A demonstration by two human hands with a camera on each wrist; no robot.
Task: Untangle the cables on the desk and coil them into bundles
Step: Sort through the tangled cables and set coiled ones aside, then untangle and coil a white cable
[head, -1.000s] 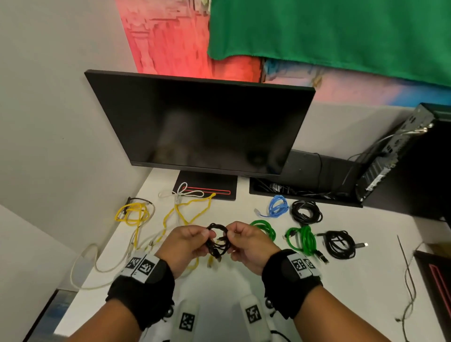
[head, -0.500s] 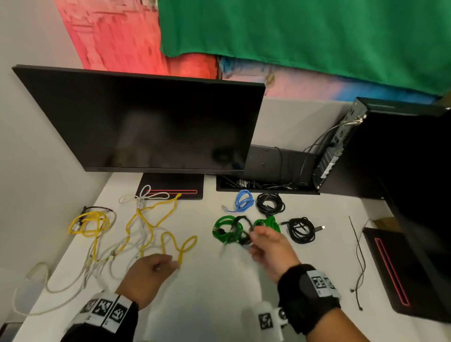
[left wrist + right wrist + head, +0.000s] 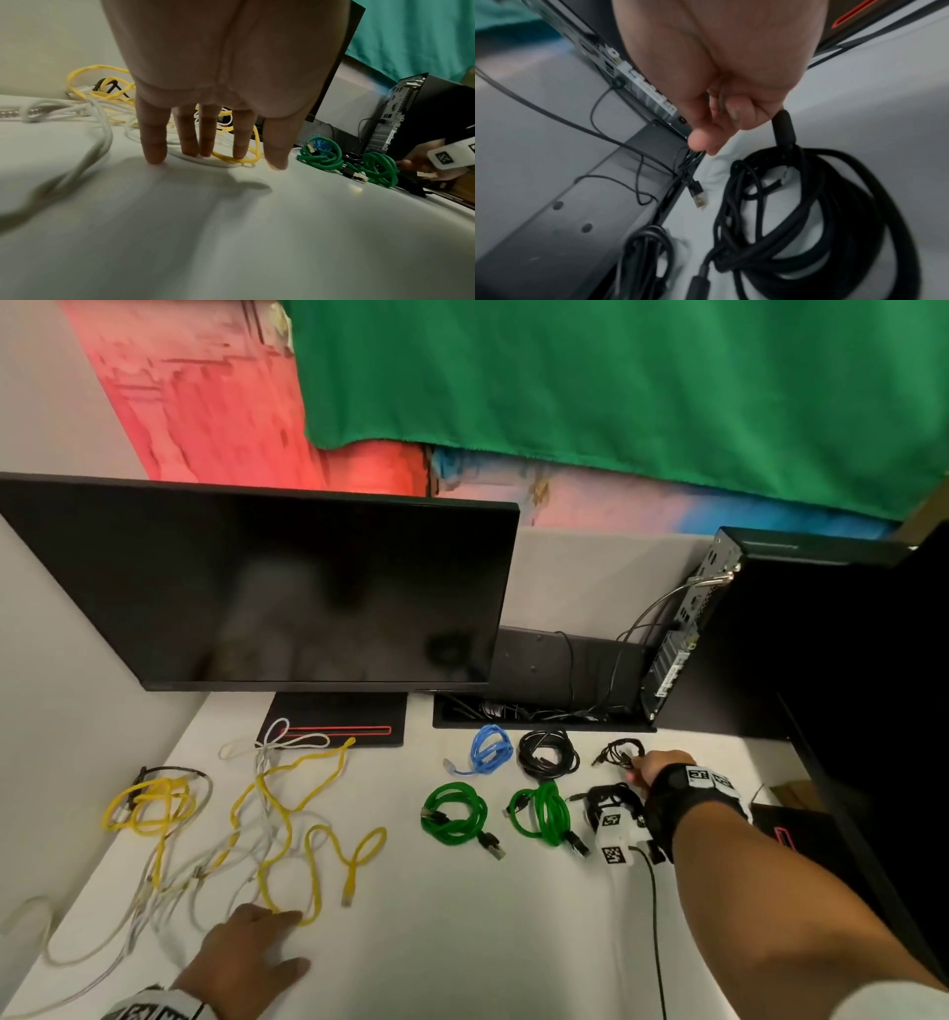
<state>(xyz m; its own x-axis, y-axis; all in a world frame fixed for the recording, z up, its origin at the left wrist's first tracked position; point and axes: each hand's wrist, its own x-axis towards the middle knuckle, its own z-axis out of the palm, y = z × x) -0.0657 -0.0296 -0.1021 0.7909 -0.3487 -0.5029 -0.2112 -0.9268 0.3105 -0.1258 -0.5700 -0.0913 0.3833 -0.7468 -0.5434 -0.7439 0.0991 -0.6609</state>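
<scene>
The desk (image 3: 462, 942) is showing a smooth, matt white top. The monitor (image 3: 287, 593) screen is looking glossy, giving back dim reflections. The green cloth (image 3: 616, 377) is hanging soft and matt. The green cables (image 3: 454, 816) are wearing shiny plastic jackets (the black coils (image 3: 834, 213) look duller).

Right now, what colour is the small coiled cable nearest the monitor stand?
Blue: the small coiled cable shows best in the head view, beside a black coil.
</scene>
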